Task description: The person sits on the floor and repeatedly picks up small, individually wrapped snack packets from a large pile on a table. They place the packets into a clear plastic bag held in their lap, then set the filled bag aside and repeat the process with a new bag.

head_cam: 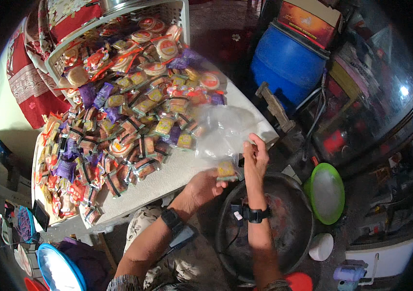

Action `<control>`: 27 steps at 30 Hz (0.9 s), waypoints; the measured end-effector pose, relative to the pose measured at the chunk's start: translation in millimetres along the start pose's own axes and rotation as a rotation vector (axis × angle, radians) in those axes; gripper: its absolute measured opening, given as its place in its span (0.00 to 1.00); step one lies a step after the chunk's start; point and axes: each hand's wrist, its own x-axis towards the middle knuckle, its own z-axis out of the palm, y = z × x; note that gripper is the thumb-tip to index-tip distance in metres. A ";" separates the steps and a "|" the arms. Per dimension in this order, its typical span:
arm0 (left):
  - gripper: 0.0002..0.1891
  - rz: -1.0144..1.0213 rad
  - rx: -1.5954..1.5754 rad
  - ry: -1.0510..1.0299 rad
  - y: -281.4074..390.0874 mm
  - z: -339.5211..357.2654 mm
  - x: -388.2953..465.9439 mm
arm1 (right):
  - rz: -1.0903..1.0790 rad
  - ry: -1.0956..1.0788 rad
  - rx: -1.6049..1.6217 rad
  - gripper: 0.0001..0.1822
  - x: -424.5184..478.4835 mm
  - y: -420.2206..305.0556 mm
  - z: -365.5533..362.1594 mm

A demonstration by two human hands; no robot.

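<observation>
My left hand (204, 189) holds a small clear-wrapped yellow cake (225, 168) at its fingertips, just off the table's front edge. To the right, my right hand (256, 158) is raised with its fingers partly curled and a little apart; no object shows in it. Clear plastic bags (215, 142) lie on the white tabletop (155, 182) just beyond both hands, partly blurred. Left of the bags spreads a heap of individually wrapped snacks (130, 127), among them yellow cakes, dark-banded pieces and purple packets (64, 170).
A white plastic basket (186, 22) lies tipped with round packaged snacks (166, 49) spilling out. Beneath my right arm is a large dark basin (290, 218). A green basin (324, 192), a blue barrel (286, 58) and a wooden piece (275, 107) stand right. A blue-rimmed basin (61, 269) sits lower left.
</observation>
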 end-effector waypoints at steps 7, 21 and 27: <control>0.11 -0.008 0.015 0.030 -1.2 5.9 8.8 | -0.199 -0.093 -0.232 0.09 -61.5 -3.1 -18.9; 0.08 0.099 0.146 0.161 -17.0 -6.8 17.4 | 0.123 -0.015 -0.354 0.17 -46.6 15.5 18.7; 0.08 0.164 0.234 0.172 -18.7 -4.8 17.6 | -0.065 -0.190 -0.565 0.26 -32.3 0.6 21.8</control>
